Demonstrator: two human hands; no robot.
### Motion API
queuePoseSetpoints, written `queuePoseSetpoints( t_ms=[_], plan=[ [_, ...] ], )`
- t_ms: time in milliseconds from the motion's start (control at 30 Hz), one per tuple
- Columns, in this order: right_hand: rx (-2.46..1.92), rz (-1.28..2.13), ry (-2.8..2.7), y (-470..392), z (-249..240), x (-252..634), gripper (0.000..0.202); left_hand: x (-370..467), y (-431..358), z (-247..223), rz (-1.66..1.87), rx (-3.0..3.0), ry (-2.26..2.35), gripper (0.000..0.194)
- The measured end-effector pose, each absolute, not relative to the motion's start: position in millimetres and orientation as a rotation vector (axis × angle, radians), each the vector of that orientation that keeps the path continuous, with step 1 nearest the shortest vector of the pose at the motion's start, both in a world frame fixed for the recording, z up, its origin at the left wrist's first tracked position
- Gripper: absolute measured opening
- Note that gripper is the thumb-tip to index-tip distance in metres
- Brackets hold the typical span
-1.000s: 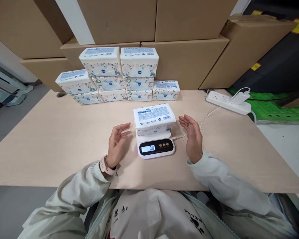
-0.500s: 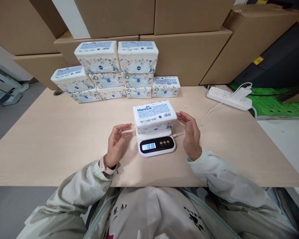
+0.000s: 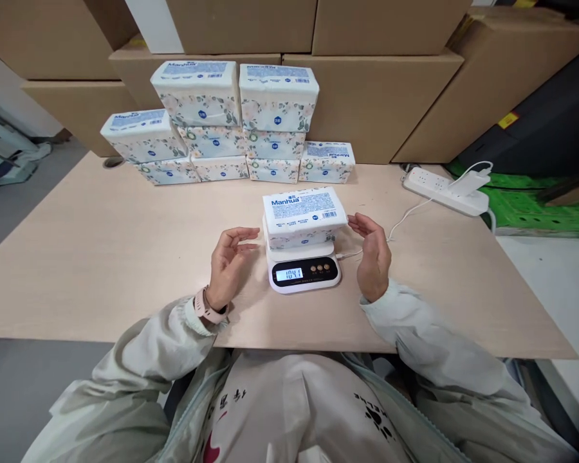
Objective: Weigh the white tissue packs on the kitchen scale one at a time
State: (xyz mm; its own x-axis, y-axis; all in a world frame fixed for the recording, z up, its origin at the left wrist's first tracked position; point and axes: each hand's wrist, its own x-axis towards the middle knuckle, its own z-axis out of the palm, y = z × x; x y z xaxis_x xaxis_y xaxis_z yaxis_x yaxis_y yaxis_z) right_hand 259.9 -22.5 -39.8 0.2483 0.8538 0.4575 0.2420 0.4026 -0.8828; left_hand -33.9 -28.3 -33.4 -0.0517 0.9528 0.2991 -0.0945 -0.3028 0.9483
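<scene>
A white and blue pack of tissues (image 3: 305, 212) labelled Manhua lies on a white digital kitchen scale (image 3: 305, 286). The lit display reads about 104.1. My left hand (image 3: 229, 263) is just left of the pack, fingers extended and apart from it, with a pink watch band (image 3: 207, 307) on the wrist. On the other side, my right hand (image 3: 372, 257) holds nothing; its fingertips are very close to the pack's right end, and whether they touch it I cannot tell.
Several more tissue packs (image 3: 200, 96) are stacked at the back of the wooden table (image 3: 125, 257). Cardboard boxes (image 3: 361, 106) stand behind them. A white power strip (image 3: 444, 191) lies at the back right, its thin cable (image 3: 405, 215) running toward the scale.
The scale's reading has gone from about 103.8 to 104.1. The view has shifted slightly. Both hands remain beside the pack in nearly the same pose.
</scene>
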Motion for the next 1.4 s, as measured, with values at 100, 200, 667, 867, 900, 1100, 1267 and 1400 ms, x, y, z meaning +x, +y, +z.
queuePoseSetpoints(
  t_ms=[100, 200, 667, 867, 900, 1100, 1267, 1400],
  plan=[
    [-1.108, 0.567, -1.297, -22, -38, 261, 0.055, -31, -26, -33, 1.528, 1.325, 1.012, 0.029],
    [-1.115, 0.602, -1.287, -19, -36, 260, 0.058, -30, -24, -32, 1.527, 1.325, 1.037, 0.025],
    [-1.165, 0.668, -1.202, -7, -40, 261, 0.064, -36, -31, -26, 1.509, 1.289, 1.029, 0.019],
    [-1.185, 0.701, -1.221, -17, -35, 262, 0.061, -34, -36, -25, 1.434, 1.333, 1.014, 0.022],
    [-1.185, 0.713, -1.220, -17, -34, 262, 0.060, -33, -37, -24, 1.404, 1.348, 1.011, 0.024],
    [-1.231, 0.700, -1.179, -6, -27, 272, 0.062, -28, -38, -17, 1.321, 1.437, 0.966, 0.031],
    [-1.302, 0.644, -1.136, 3, -22, 281, 0.068, -32, -34, -15, 1.386, 1.420, 1.020, 0.028],
    [-1.298, 0.630, -1.139, 3, -21, 284, 0.066, -36, -35, -15, 1.403, 1.381, 1.084, 0.029]
  ],
)
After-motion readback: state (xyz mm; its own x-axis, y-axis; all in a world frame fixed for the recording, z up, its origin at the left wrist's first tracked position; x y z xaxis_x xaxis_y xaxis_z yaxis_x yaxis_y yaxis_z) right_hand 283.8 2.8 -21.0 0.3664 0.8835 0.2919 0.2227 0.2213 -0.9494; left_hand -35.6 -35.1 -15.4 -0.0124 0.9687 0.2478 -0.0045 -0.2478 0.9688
